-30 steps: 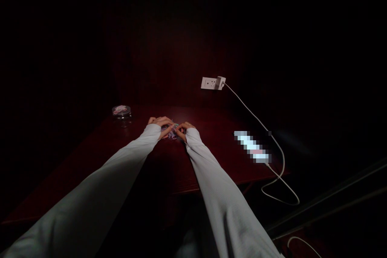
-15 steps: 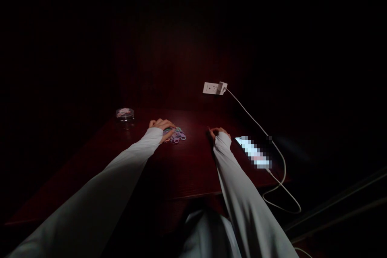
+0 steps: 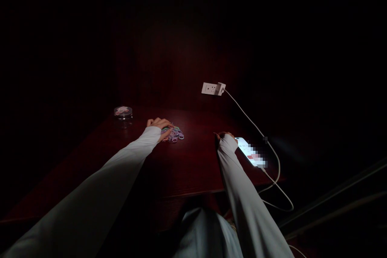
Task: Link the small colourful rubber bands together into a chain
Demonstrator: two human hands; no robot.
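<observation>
A small heap of thin coloured loops (image 3: 176, 134), mostly purple with some green, lies on the dark red table; they look like little hair ties. My left hand (image 3: 160, 125) rests at the heap's left side, palm down, its fingers stretched over the edge and the thumb apart. Farther right, my right hand (image 3: 224, 134) is beside the top end of a lit phone (image 3: 249, 152). Its fingers are in shadow and partly behind the sleeve, so whether they hold anything is hidden.
A round clear container (image 3: 123, 112) with a pinkish pattern on its lid stands at the back left. On the back wall, a socket (image 3: 209, 88) holds a charger (image 3: 220, 88). Its white cable (image 3: 248, 117) loops down past the table's right side to the phone.
My right hand has moved right, closer to the phone. My left hand stays at the heap of hair ties. The whole view has shifted slightly.
</observation>
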